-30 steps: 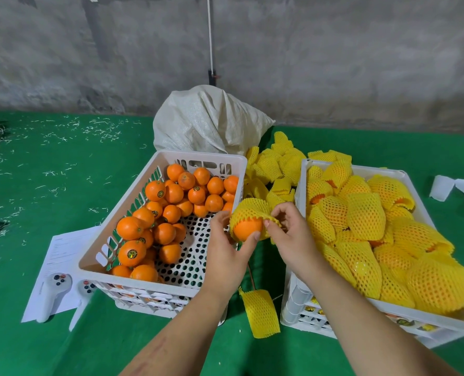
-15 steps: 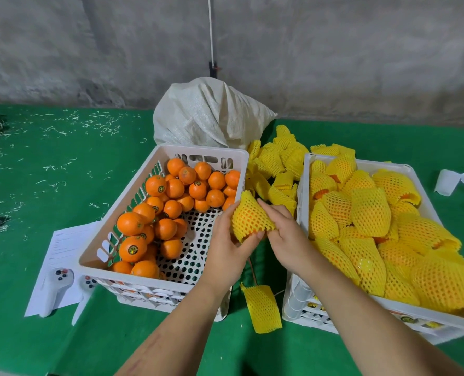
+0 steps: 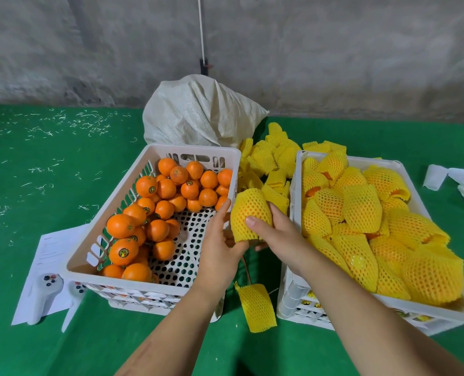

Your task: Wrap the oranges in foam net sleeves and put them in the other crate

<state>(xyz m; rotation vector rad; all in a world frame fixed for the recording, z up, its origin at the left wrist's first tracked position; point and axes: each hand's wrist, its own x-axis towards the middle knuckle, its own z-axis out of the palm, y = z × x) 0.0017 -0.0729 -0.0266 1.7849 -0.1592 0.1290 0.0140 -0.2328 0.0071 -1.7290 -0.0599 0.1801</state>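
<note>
- Sleeved orange (image 3: 251, 213) is held between both my hands, above the gap between the two crates; its long axis runs up and away from me.
- Left hand (image 3: 220, 248) cups its lower left side, fingers curled; right hand (image 3: 277, 234) grips the right side, thumb on the net.
- Right crate (image 3: 293, 185) lies just right of it, on my right hand's side, heaped with wrapped oranges (image 3: 361, 207).
- Left crate (image 3: 155, 153) holds bare oranges (image 3: 168, 191).
- Loose sleeves (image 3: 271, 158) are piled behind, one spare sleeve (image 3: 256, 305) on the green bench (image 3: 49, 172).
</note>
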